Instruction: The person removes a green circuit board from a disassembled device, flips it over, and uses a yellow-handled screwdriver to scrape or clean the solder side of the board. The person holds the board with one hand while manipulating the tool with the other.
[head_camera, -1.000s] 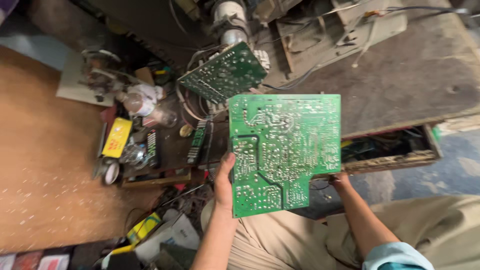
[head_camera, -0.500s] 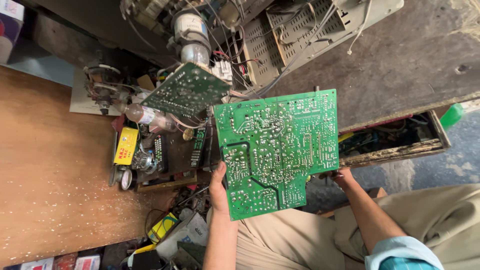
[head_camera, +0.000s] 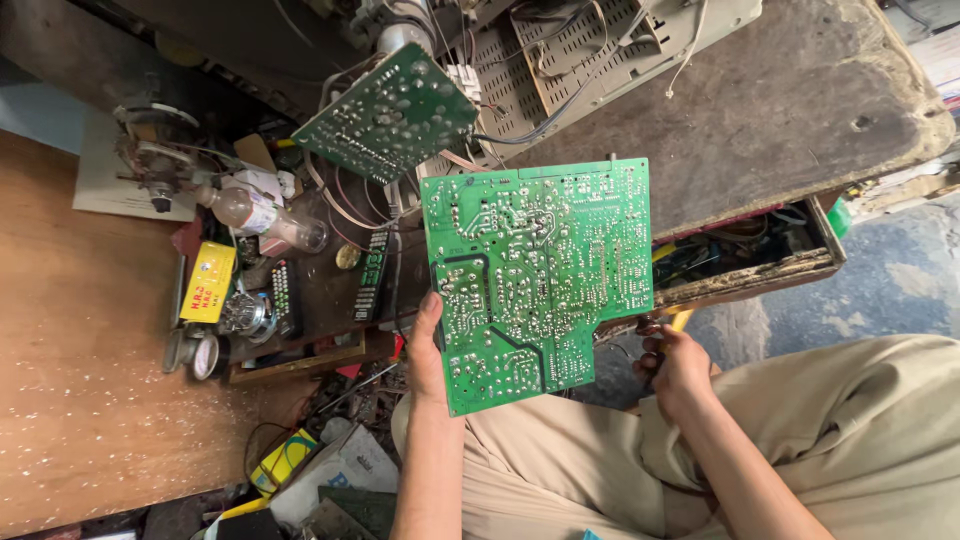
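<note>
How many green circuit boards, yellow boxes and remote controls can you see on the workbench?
Green circuit boards: 2, one large held in the left hand, one smaller tilted behind it
Yellow boxes: 1
Remote controls: 2
Total: 5

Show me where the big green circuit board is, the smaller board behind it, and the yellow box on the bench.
big green circuit board (head_camera: 540, 270), head view, middle of its solder side.
smaller green circuit board (head_camera: 385, 115), head view, centre of its tilted face.
yellow box (head_camera: 208, 282), head view, middle of its top.
</note>
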